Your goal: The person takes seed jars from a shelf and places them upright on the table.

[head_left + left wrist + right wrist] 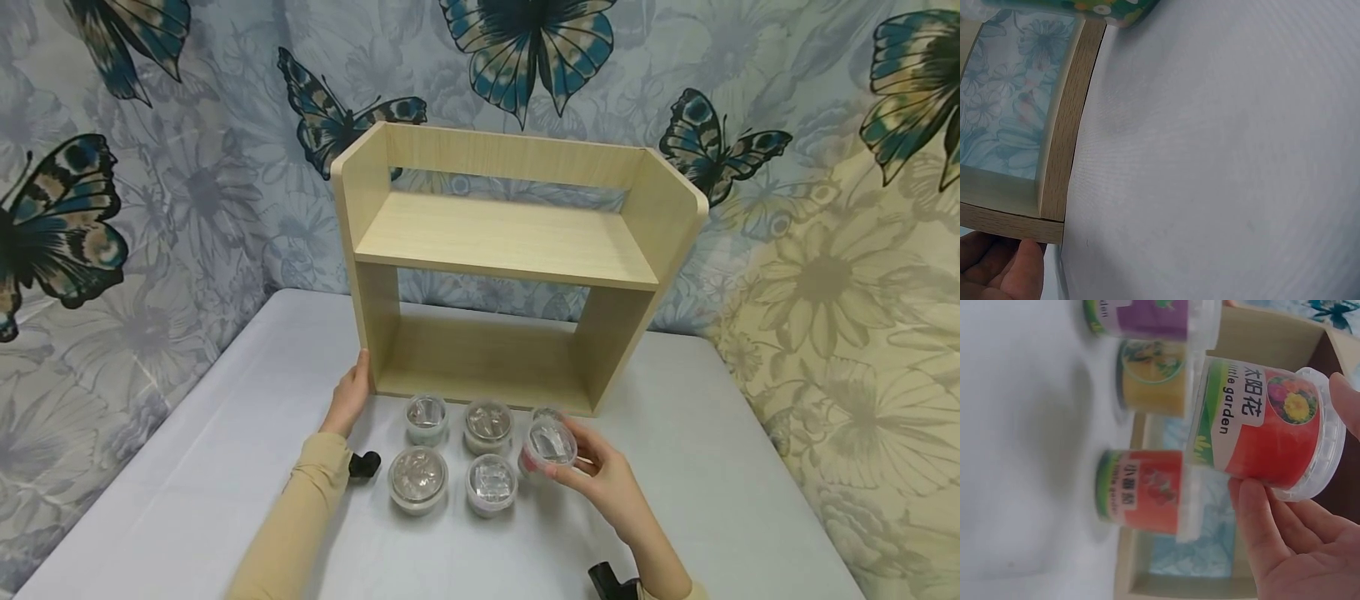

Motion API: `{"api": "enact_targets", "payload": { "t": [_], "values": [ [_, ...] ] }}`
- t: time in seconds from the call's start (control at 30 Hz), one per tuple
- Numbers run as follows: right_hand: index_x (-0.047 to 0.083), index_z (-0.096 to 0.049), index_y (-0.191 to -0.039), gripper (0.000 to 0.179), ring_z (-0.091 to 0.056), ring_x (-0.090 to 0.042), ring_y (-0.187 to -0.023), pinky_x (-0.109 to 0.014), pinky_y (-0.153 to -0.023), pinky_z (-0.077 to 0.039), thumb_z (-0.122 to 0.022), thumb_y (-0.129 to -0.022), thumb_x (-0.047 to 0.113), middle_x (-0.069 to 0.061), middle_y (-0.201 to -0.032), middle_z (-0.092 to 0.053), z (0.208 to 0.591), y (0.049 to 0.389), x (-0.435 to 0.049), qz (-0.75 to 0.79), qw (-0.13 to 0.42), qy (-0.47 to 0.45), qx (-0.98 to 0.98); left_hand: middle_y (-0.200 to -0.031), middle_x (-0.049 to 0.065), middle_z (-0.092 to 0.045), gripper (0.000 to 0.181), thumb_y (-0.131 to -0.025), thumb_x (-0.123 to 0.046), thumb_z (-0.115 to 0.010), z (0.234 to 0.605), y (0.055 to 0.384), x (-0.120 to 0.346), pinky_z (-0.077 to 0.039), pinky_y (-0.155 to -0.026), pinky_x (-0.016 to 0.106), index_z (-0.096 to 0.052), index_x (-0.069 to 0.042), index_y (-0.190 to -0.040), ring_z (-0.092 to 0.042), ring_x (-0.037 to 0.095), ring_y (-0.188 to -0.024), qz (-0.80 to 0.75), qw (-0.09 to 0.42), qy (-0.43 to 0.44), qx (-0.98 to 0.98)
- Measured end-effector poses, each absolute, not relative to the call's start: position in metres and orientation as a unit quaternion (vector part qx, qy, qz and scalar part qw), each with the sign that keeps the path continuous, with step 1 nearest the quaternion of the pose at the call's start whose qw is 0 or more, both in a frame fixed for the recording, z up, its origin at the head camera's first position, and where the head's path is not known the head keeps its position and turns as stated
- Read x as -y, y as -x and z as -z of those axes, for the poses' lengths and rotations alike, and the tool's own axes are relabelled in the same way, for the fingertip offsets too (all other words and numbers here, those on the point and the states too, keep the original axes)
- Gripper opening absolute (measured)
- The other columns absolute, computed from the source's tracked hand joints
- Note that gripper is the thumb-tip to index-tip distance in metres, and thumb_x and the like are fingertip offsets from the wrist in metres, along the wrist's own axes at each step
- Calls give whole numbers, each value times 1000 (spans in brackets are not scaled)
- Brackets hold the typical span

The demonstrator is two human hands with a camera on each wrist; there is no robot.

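Note:
My right hand (600,471) grips a small plastic tub (1272,425) by its clear lid, thumb on one side and fingers on the other. The tub has a red and green "little garden" label with a flower picture. It is lifted over the table and, in the head view, partly covers another tub (546,413) behind it. My left hand (349,396) rests against the outer left side of a pale wooden two-tier shelf (510,242), low near the front corner. In the left wrist view its fingertips touch the side panel (1016,226).
Several more lidded tubs stand on the white table (225,467) before the shelf, among them a purple-labelled tub (1147,319), a yellow tub (1154,381) and a red tub (1147,494). Behind the shelf hangs a butterfly-patterned cloth (210,167).

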State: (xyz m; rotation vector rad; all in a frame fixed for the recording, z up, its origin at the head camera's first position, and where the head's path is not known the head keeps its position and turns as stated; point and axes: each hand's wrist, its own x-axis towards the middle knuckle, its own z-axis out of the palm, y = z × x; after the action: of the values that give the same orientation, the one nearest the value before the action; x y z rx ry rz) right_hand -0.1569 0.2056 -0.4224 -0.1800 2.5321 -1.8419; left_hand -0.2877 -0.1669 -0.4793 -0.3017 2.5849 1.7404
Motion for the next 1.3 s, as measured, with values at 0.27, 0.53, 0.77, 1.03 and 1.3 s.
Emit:
{"api": "enact_targets", "payload": {
  "t": [0.27,0.53,0.77,1.03,1.3],
  "values": [
    [3,-47,-132,70,-55,-26,-107,-27,-85,-49,-82,-72,17,-15,-116,-57,437,151,-209,583,15,14,-812,-144,26,-28,96,-87,-72,-11,480,286,167,-19,-107,52,-27,3,-143,-23,42,-131,-554,2,98,-827],
    [4,-49,-132,69,-53,-25,-109,-31,-89,-47,-81,-72,17,-13,-118,-56,446,148,-212,566,17,5,-824,-143,27,-28,95,-87,-72,-10,480,287,165,-19,-107,52,-28,4,-143,-24,43,-130,-553,-3,99,-827],
    [4,-51,-129,68,-54,-23,-107,-28,-89,-47,-83,-70,15,-12,-114,-59,452,144,-214,568,15,-10,-823,-143,28,-28,95,-88,-71,-10,479,287,165,-19,-107,52,-27,5,-143,-24,43,-131,-551,-3,97,-829],
    [4,-51,-129,67,-52,-23,-108,-36,-94,-44,-82,-71,14,-10,-115,-58,459,139,-219,557,17,-7,-830,-143,27,-28,95,-88,-72,-10,480,286,165,-19,-107,52,-26,4,-143,-24,43,-131,-550,0,97,-829],
    [4,-50,-131,70,-51,-23,-110,-37,-95,-43,-83,-69,14,-11,-116,-57,461,137,-220,561,19,-12,-827,-143,27,-28,96,-88,-72,-10,480,285,165,-19,-107,53,-26,4,-143,-24,43,-130,-546,1,97,-832]
  ]
}}
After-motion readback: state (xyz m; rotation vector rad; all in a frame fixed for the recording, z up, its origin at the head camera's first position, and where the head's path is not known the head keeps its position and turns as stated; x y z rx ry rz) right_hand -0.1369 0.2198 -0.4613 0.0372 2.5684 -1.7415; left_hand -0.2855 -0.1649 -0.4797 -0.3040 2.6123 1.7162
